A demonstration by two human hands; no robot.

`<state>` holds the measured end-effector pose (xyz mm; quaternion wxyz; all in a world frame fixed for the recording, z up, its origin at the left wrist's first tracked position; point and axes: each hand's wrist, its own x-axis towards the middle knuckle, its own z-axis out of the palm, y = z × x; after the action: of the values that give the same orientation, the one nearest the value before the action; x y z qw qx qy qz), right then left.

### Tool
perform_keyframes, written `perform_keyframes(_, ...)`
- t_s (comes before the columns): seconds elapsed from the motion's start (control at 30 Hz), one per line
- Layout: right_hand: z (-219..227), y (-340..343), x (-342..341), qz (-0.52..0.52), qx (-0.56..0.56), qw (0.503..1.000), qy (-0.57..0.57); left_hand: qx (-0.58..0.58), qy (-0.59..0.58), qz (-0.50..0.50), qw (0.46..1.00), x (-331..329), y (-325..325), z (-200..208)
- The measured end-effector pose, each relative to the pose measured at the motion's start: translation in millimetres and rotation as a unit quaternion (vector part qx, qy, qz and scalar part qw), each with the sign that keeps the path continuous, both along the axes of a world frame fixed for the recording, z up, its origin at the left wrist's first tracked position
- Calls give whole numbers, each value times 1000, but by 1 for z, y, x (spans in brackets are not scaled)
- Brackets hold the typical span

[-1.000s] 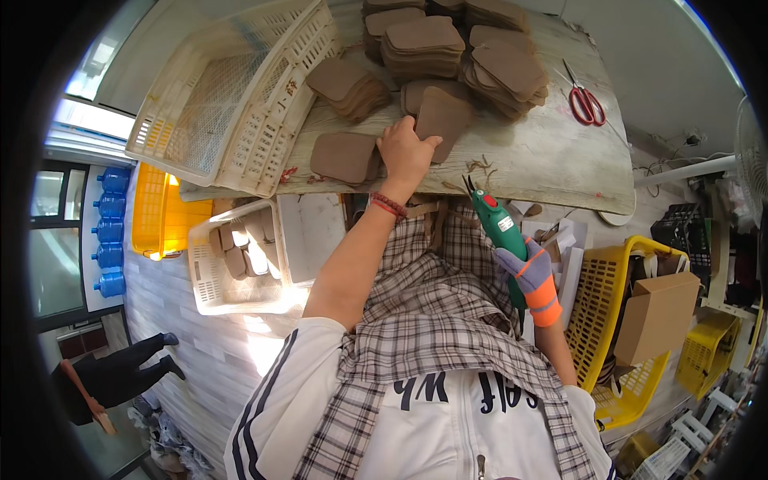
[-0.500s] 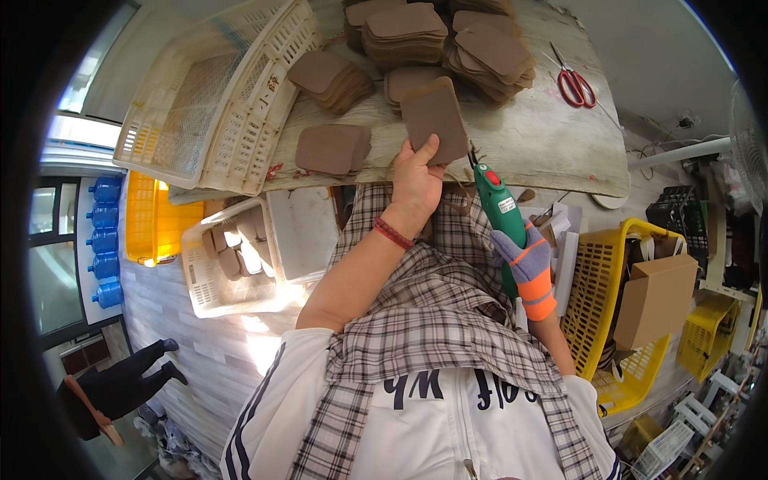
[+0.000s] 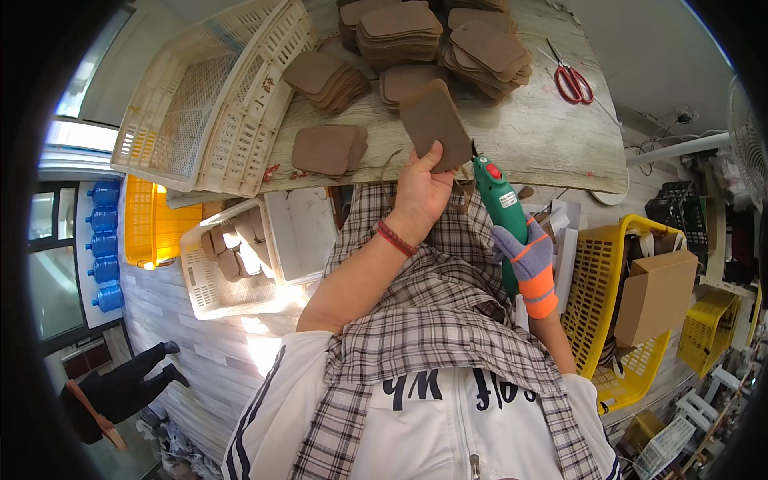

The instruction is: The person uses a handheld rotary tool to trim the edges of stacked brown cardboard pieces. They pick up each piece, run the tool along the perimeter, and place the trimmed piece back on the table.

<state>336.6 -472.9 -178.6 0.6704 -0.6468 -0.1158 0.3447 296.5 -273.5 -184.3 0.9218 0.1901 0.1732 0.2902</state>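
My bare left hand grips a flat brown piece with rounded corners, thumb on top, above the near table edge. In my gloved right hand is a green handheld electric cutter with a red switch. Its dark narrow tip touches or sits just beside the piece's lower right corner; which, I cannot tell. A small stack of similar brown pieces lies left of my left hand. Taller stacks stand farther back. A thin brown strip hangs near the table edge beside my left hand.
Red-handled scissors lie at the table's right. White plastic crates stand at its left. Below are a white crate with brown pieces and a yellow basket holding a cardboard box. Another person's legs show lower left.
My left hand and the brown piece have shifted slightly right and down, the piece tilting more. The cutter has dropped a little with my right hand. The thin strip now shows left of the piece.
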Motion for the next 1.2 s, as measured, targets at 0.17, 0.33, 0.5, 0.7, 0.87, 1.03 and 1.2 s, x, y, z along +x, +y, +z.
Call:
perform_keyframes(0.17, 7, 0, 2, 6, -1, 1000, 16, 18, 10, -21, 1000, -2, -6, 4)
perform_keyframes(0.33, 6, 2, 4, -5, 12, 1000, 8, 48, 34, -34, 998, -5, -8, 3)
perform_keyframes(0.5, 10, 3, 8, -3, -12, 1000, -10, 69, 82, -48, 993, -10, -14, 6)
perform_keyframes(0.7, 11, 3, 13, -20, -10, 1000, -17, 122, 85, -75, 986, -16, -15, -3)
perform_keyframes(0.87, 20, 2, 15, -25, 7, 1000, -6, 151, 100, -79, 980, -22, -15, -3)
perform_keyframes(1.03, 23, -11, 20, 13, -10, 1000, -3, 239, 144, -113, 954, -33, 4, 1)
perform_keyframes(1.2, 20, -30, 25, 77, -85, 993, -39, 329, 213, -171, 904, -45, 31, 20)
